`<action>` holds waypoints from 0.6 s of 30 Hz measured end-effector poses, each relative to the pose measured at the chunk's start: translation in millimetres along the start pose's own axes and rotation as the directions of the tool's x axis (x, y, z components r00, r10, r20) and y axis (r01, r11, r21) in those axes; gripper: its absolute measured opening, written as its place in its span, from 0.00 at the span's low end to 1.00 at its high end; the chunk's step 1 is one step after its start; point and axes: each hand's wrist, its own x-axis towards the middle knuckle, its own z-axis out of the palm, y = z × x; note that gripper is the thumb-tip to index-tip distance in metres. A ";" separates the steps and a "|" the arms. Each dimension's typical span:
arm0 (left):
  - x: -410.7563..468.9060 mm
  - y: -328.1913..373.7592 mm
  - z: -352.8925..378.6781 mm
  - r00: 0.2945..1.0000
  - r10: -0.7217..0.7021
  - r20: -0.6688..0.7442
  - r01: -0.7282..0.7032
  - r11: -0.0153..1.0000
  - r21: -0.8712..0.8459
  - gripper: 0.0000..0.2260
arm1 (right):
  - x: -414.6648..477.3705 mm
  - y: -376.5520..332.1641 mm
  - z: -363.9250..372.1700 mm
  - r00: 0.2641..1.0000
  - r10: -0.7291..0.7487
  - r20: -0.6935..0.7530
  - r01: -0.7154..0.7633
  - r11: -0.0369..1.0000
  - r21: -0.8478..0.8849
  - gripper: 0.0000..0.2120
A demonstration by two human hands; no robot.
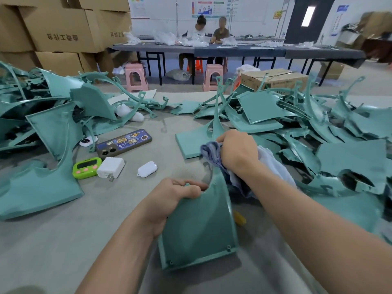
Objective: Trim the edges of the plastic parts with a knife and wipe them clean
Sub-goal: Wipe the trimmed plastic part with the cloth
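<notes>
A teal plastic part [197, 228] stands tilted on the grey table near me. My left hand [171, 198] grips its upper left edge. My right hand [237, 151] is closed on a crumpled blue-grey cloth [212, 152], which it presses against the far upper end of that part. More cloth [269, 162] hangs behind my right wrist. A yellow object [239, 218], perhaps a knife handle, lies on the table just right of the part, mostly hidden.
Heaps of teal parts lie at the left [51, 128] and right [318, 128]. A phone [124, 143], green timer [87, 167], white charger [110, 167] and white case [147, 169] lie mid-table. Cardboard boxes [61, 28] stand far left; two people sit at a far table [233, 50].
</notes>
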 end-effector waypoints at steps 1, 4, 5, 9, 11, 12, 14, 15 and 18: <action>1.7 1.5 -2.2 0.999 0.002 -0.047 -0.004 0.999 -0.034 0.09 | -6.2 1.6 -2.0 0.999 -0.038 -0.002 0.038 0.999 0.030 0.07; 6.0 6.0 -8.0 0.983 0.004 -0.184 -0.032 0.988 -0.150 0.09 | -36.2 7.6 -7.3 0.976 -0.217 -0.029 0.218 0.972 0.087 0.06; 6.7 7.8 -9.9 0.977 0.006 -0.212 -0.050 0.978 -0.203 0.10 | -44.7 11.3 -9.5 0.967 -0.250 -0.038 0.251 0.967 0.035 0.06; 4.1 11.7 -13.5 0.958 0.066 -0.278 -0.159 0.932 -0.326 0.13 | -59.7 16.5 -24.8 0.998 -0.005 0.057 0.030 0.897 -0.442 0.08; 1.6 11.7 -14.1 0.948 0.075 -0.309 -0.189 0.914 -0.358 0.10 | -66.8 12.2 -27.3 0.991 -0.098 -0.090 0.046 0.887 -0.459 0.15; 0.7 11.3 -14.1 0.945 0.076 -0.320 -0.197 0.909 -0.368 0.10 | -72.8 6.7 -26.9 0.942 -0.246 -0.230 0.151 0.919 -0.364 0.17; 0.9 9.9 -13.3 0.938 0.086 -0.335 -0.214 0.905 -0.367 0.13 | -85.6 -9.9 -22.0 0.824 -0.379 -0.422 0.383 0.920 -0.078 0.18; 0.0 10.1 -12.8 0.935 0.096 -0.341 -0.223 0.907 -0.357 0.13 | -90.4 -19.1 -20.5 0.860 -0.307 -0.407 0.393 0.908 0.147 0.18; -4.3 12.8 -12.8 0.922 0.146 -0.359 -0.280 0.891 -0.357 0.10 | -93.3 -29.9 -13.3 0.998 0.046 -0.053 0.001 0.740 0.672 0.13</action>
